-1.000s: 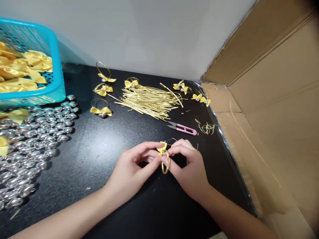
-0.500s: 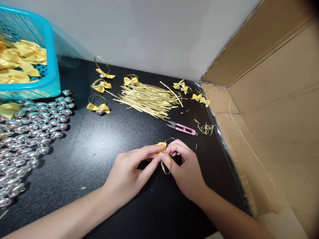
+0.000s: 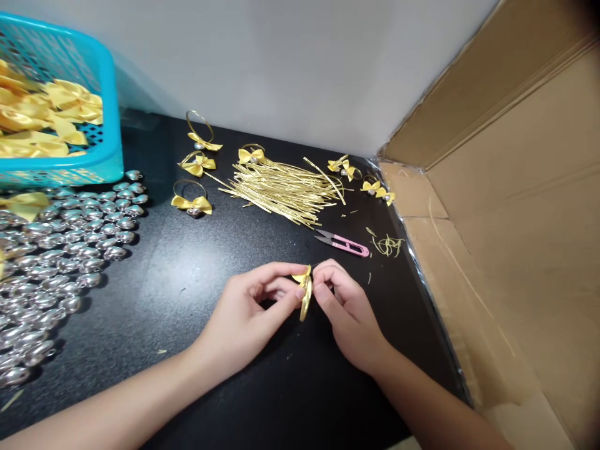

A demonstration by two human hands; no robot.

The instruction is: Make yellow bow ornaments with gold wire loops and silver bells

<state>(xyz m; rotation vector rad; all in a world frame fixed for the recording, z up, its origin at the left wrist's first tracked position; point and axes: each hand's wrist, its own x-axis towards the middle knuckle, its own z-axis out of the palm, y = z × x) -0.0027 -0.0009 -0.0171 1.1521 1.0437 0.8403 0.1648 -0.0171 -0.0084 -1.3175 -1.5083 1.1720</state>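
My left hand pinches a yellow ribbon bow between thumb and fingers. From the bow hangs a loop of gold twist tie, seen nearly edge-on. Just right of the bow, my right hand has its thumb and fingertips pressed together; what they grip, if anything, is too small to make out. Beyond my hands lie pink thread snips, blades pointing left. A pile of gold twist ties spreads farther back on the black table.
A blue basket full of yellow bows stands at the back left. Silver heart-shaped beads cover the left side. Bows with loops lie around the ties. Tie scraps lie near the cardboard wall on the right.
The bow and its gold loop have turned, so the loop now shows edge-on. My right fingertips have come slightly away from the bow, while the left hand keeps its pinch.
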